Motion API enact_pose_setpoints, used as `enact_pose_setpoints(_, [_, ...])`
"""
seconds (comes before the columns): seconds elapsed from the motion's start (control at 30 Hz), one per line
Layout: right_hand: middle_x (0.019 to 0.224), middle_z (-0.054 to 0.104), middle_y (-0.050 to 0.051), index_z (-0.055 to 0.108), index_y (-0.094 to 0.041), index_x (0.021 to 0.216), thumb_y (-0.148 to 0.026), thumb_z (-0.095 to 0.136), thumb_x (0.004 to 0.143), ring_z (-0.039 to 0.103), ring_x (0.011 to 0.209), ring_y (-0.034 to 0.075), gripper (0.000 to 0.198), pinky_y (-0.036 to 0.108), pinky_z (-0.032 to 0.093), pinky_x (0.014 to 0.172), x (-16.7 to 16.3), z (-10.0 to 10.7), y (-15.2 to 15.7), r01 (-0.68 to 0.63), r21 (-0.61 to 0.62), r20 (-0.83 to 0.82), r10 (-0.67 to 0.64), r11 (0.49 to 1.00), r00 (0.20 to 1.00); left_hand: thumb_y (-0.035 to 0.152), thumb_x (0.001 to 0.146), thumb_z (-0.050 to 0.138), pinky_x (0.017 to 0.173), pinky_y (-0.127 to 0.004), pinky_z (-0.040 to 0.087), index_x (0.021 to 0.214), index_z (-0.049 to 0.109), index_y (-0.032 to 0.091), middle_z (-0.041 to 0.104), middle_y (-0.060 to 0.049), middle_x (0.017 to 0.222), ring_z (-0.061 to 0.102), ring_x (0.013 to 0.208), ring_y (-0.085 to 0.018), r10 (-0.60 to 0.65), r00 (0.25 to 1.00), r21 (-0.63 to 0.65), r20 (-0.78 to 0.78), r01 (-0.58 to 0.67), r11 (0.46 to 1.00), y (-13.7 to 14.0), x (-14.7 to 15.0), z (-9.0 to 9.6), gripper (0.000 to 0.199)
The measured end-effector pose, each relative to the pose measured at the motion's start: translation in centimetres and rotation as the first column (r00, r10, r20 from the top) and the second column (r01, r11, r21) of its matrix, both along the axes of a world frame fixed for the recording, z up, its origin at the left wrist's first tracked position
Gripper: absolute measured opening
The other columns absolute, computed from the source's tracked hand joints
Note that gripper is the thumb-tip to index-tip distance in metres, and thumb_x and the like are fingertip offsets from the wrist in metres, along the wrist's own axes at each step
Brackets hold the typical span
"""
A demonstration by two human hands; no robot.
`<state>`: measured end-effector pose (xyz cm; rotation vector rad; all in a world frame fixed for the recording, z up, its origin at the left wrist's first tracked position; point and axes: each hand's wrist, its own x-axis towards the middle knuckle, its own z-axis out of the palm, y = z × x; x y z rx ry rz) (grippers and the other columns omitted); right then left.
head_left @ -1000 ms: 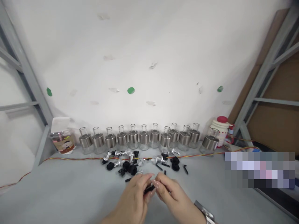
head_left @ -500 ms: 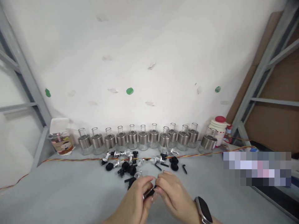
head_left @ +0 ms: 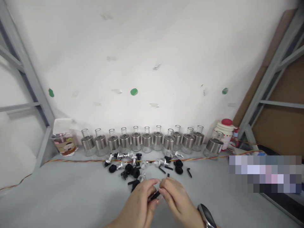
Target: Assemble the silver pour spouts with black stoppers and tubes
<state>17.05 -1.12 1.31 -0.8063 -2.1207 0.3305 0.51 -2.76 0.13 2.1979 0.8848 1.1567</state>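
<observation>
My left hand point(head_left: 142, 199) is closed around a small black part point(head_left: 155, 195), most of which my fingers cover. Its exact kind cannot be made out. My right hand point(head_left: 175, 196), with a watch point(head_left: 206, 215) on the wrist, pinches at the right end of the same part. Both hands meet low in the middle of the view, just above the grey table. Beyond them lies a loose spread of black caps point(head_left: 136, 173), silvery pourer spouts point(head_left: 122, 164) and thin black sticks point(head_left: 162, 170). One black bent piece point(head_left: 189, 172) lies apart on the right.
Several glass bottles with steel sleeves point(head_left: 146, 139) line the wall. A twisted red-yellow wire point(head_left: 80, 161) crosses the table point(head_left: 78, 196). A drink cup point(head_left: 64, 144) stands at left; a cream flask with red lid point(head_left: 224, 133) at right, near a blurred-out patch point(head_left: 266, 174).
The view has shifted slightly, so the scene sits a little further right. My fingers have moved slightly on the black part, which shows more between them. Bottles and loose parts stay put.
</observation>
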Motion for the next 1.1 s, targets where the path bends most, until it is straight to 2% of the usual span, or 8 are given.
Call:
enact_pose_setpoints(0.13, [0.064, 0.047, -0.002, 0.037, -0.022, 0.072, -0.023, 0.027, 0.091, 0.043, 0.059, 0.013, 0.022, 0.024, 0.033, 0.06, -0.1, 0.0, -0.2, -0.013, 0.01, 0.001, 0.013, 1.0, 1.0, 0.021, 0.088, 0.033, 0.078, -0.031, 0.042, 0.121, 0.029, 0.024, 0.057, -0.007, 0.096, 0.054, 0.087, -0.018, -0.024, 0.998, -0.053, 0.054, 0.027, 0.998, 0.0, 0.1, 0.5, 0.033])
enact_pose_setpoints(0.27, [0.062, 0.047, -0.001, 0.038, -0.021, 0.072, -0.026, 0.024, 0.091, 0.043, 0.058, 0.013, 0.025, 0.025, 0.033, 0.059, -0.2, 0.1, -0.4, -0.018, 0.036, 0.006, 0.017, 0.999, 1.0, 0.029, 0.09, 0.026, 0.062, -0.025, 0.042, 0.118, 0.029, 0.024, 0.051, 0.001, 0.069, 0.05, 0.061, -0.012, -0.056, 0.983, -0.135, 0.178, 0.08, 0.988, -0.6, 0.8, 1.5, 0.028])
enact_pose_setpoints(0.37, [0.061, 0.047, -0.001, 0.038, -0.021, 0.071, -0.026, 0.022, 0.092, 0.044, 0.057, 0.013, 0.027, 0.025, 0.034, 0.059, -0.3, 0.5, -0.5, -0.031, 0.058, -0.005, 0.031, 0.998, 0.999, 0.033, 0.09, 0.024, 0.057, -0.023, 0.041, 0.118, 0.026, 0.024, 0.047, 0.002, 0.067, 0.048, 0.057, -0.011, -0.061, 0.972, -0.151, 0.225, 0.097, 0.984, -0.9, 1.3, 1.6, 0.029])
enact_pose_setpoints(0.53, [0.063, 0.05, 0.0, 0.041, -0.02, 0.074, -0.028, 0.02, 0.092, 0.045, 0.058, 0.013, 0.029, 0.026, 0.034, 0.061, 0.2, 1.1, -0.3, -0.037, 0.088, 0.066, 0.032, 0.995, 0.997, 0.029, 0.088, 0.035, 0.068, -0.031, 0.041, 0.122, 0.027, 0.025, 0.054, -0.004, 0.081, 0.05, 0.069, -0.016, 0.076, 0.995, 0.07, 0.062, -0.08, 0.994, -0.6, 0.9, 0.9, 0.036])
enact_pose_setpoints(0.63, [0.063, 0.051, 0.001, 0.042, -0.02, 0.073, -0.025, 0.022, 0.091, 0.046, 0.059, 0.014, 0.027, 0.027, 0.034, 0.062, 0.5, 1.3, -0.2, -0.034, 0.09, 0.113, 0.024, 0.995, 0.993, 0.021, 0.085, 0.04, 0.072, -0.032, 0.04, 0.125, 0.027, 0.024, 0.057, -0.005, 0.086, 0.052, 0.074, -0.017, 0.089, 0.995, 0.21, -0.041, -0.079, 0.975, -0.1, 0.4, 0.9, 0.042])
enact_pose_setpoints(0.73, [0.061, 0.051, 0.0, 0.041, -0.02, 0.071, -0.023, 0.024, 0.091, 0.046, 0.058, 0.014, 0.026, 0.026, 0.034, 0.06, 0.3, 1.1, -0.3, 0.005, 0.052, 0.107, -0.011, 0.999, 0.994, 0.016, 0.082, 0.042, 0.074, -0.033, 0.04, 0.126, 0.027, 0.025, 0.058, -0.006, 0.091, 0.053, 0.079, -0.019, 0.098, 0.993, 0.246, -0.073, -0.077, 0.966, 0.0, 0.3, 0.9, 0.047])
enact_pose_setpoints(0.9, [0.059, 0.049, -0.001, 0.04, -0.02, 0.068, -0.022, 0.026, 0.09, 0.044, 0.055, 0.013, 0.027, 0.025, 0.033, 0.057, 0.0, 0.7, -0.4, 0.049, 0.053, 0.071, -0.052, 0.997, 0.996, 0.024, 0.087, 0.035, 0.08, -0.036, 0.038, 0.119, 0.035, 0.023, 0.057, -0.008, 0.098, 0.053, 0.088, -0.02, 0.102, 0.992, 0.066, 0.076, -0.107, 0.992, -0.6, 1.1, 0.5, 0.033])
enact_pose_setpoints(1.1, [0.059, 0.048, -0.001, 0.041, -0.02, 0.069, -0.02, 0.026, 0.09, 0.044, 0.055, 0.013, 0.026, 0.025, 0.033, 0.058, -0.1, 0.6, -0.6, 0.034, 0.12, 0.034, -0.039, 0.992, 0.999, 0.039, 0.088, 0.029, 0.067, -0.03, 0.039, 0.114, 0.036, 0.019, 0.05, -0.002, 0.071, 0.048, 0.066, -0.014, 0.01, 0.968, -0.23, 0.252, 0.05, 0.972, -1.0, 1.4, 1.5, 0.034])
